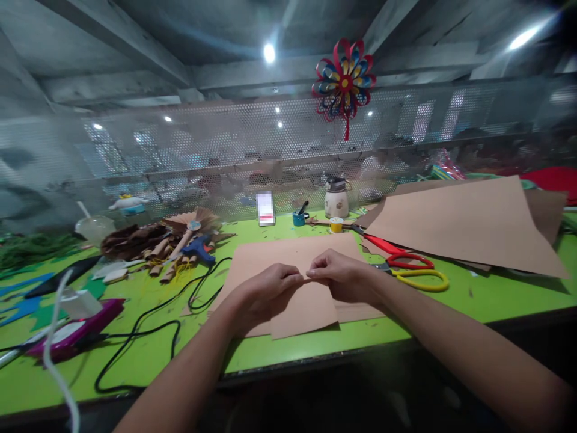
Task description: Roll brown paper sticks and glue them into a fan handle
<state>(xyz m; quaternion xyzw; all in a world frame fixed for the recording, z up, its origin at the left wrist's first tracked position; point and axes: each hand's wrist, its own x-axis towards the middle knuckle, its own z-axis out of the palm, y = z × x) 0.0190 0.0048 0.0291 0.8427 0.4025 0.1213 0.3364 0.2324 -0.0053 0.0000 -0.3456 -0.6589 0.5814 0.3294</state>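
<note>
Head view: left hand (277,281) and right hand (336,273) pinching small brown sheet (304,313) at its far edge, fingers narrow, nearly meeting. Sheet lying over large brown sheet (261,255) on green surface (256,356). Light, matched pressure probably sparing the paper stray creases.

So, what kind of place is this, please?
It looks like a craft workspace, perhaps a shared workshop: red-handled scissors and yellow-handled scissors, large brown paper sheets, and a blue glue gun lie on the green table.
</note>
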